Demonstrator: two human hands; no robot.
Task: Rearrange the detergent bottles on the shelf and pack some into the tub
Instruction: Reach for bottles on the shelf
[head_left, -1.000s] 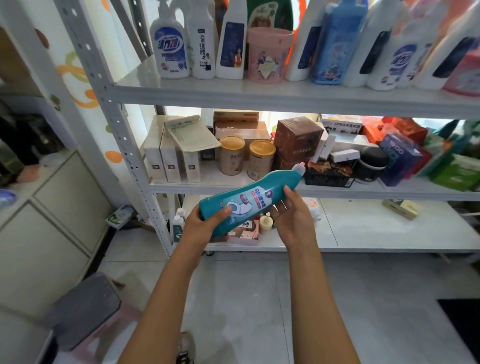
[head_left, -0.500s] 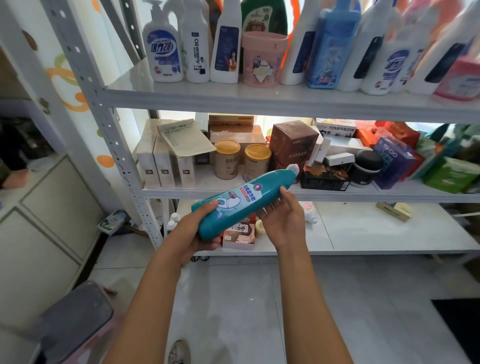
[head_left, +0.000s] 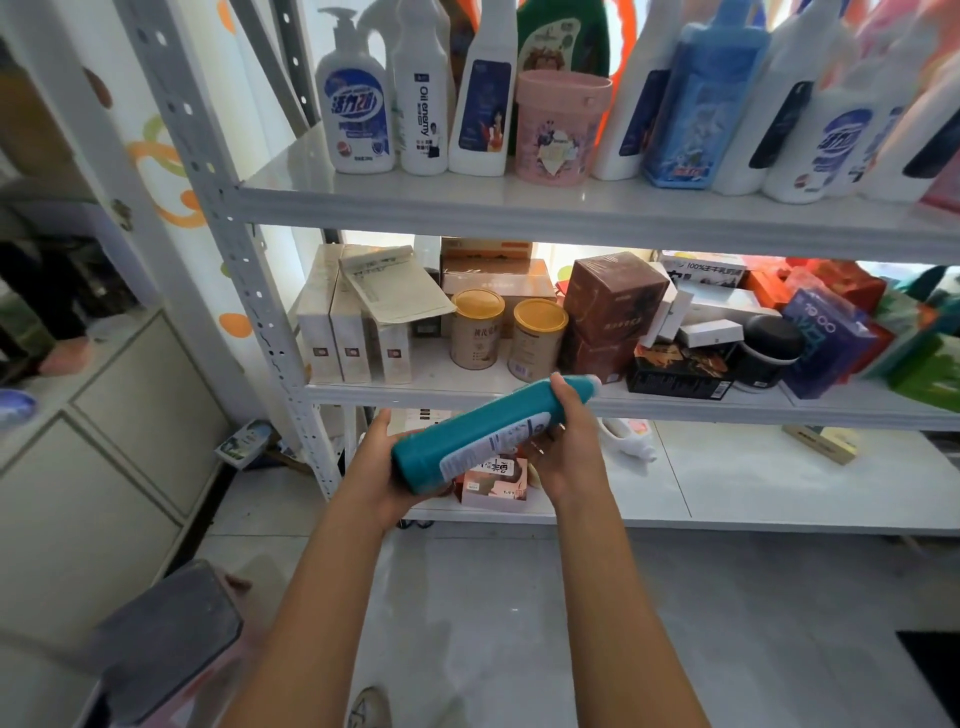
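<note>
A teal detergent bottle (head_left: 478, 428) with a white cap lies tilted in front of me, cap end up to the right. My left hand (head_left: 387, 470) grips its base from below. Its neck end is held by my right hand (head_left: 563, 441), thumb over the top. The bottle's back label faces me. On the top shelf (head_left: 519, 210) stand several detergent bottles, among them a white pump bottle (head_left: 356, 111), a white spray bottle (head_left: 423, 104) and a blue bottle (head_left: 698, 104). A pink tub (head_left: 558, 127) stands among them.
The middle shelf (head_left: 649, 405) holds boxes, two gold-lidded tins (head_left: 506, 332) and a black jar (head_left: 769, 351). A pink box (head_left: 496, 480) and a white bottle (head_left: 626, 436) lie on the bottom shelf. A grey stool (head_left: 161, 639) stands lower left, cabinets at the left.
Both hands have turned the teal bottle about its length, so the back label now shows instead of the front. The view has tilted slightly upward toward the top shelf.
</note>
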